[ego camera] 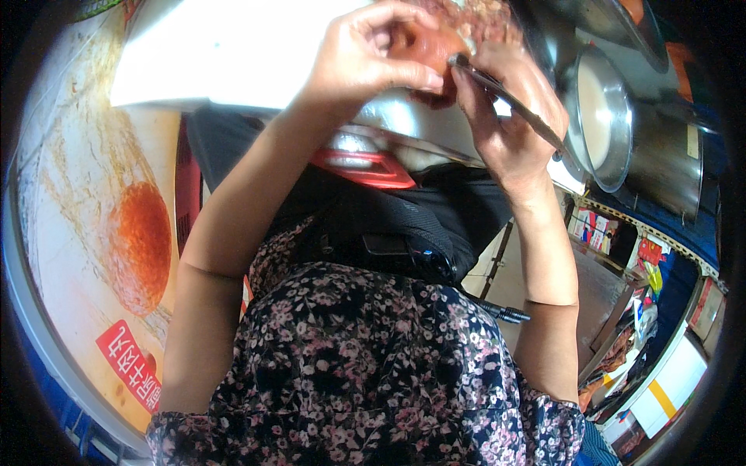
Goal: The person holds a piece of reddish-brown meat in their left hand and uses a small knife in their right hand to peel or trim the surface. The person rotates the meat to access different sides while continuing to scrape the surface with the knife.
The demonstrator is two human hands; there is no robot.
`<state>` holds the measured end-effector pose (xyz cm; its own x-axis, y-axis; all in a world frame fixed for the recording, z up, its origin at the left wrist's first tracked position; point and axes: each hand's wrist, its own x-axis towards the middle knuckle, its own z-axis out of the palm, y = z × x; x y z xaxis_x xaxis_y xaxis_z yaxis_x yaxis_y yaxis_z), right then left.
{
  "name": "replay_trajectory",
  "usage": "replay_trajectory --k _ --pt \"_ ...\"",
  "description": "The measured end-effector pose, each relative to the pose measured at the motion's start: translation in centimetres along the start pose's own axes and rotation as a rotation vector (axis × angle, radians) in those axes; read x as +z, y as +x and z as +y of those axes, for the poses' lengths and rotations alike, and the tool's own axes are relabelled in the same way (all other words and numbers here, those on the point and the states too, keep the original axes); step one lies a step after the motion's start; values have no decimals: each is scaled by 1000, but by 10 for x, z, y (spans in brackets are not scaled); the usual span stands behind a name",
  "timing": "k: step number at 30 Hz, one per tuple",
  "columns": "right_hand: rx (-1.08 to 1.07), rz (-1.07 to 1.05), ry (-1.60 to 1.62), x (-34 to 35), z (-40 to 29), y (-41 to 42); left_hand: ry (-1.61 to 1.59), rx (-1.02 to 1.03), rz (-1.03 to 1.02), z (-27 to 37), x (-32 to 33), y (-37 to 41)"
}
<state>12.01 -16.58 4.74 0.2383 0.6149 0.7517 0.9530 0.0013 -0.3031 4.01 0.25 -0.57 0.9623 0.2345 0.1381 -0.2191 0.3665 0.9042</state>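
My left hand (355, 67) curls around a glossy orange-brown lump of food (428, 46), thumb below and fingers above. Its exact kind is blurred. Close on the right, my right hand (518, 125) grips a narrow dark metal tool (518, 108), whose end near the thumb meets the edge of the lump. Whether the tool is a knife cannot be made out. Reddish-brown chopped food (484, 23) lies beyond both hands, partly hidden by them. Beneath the hands is a shiny metal surface (396, 116).
To the right stands a clear bowl of pale liquid (595, 116), with a large metal pot (667, 169) beside it. A red-framed object (373, 170) sits near my waist. Lower right, a perforated metal rack (647, 224) holds packages. A printed food panel (87, 175) lies left.
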Motion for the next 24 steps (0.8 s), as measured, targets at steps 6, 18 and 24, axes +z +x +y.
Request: replay_trajectory --k 6,18,24 --pt "105 109 34 -1 2 -2 62 55 -4 -3 -3 1" --pt "1137 359 1361 -36 6 -2 79 59 -99 -2 -10 -1" --pt "1075 340 1268 -65 23 -11 159 58 -59 1 -5 -3"
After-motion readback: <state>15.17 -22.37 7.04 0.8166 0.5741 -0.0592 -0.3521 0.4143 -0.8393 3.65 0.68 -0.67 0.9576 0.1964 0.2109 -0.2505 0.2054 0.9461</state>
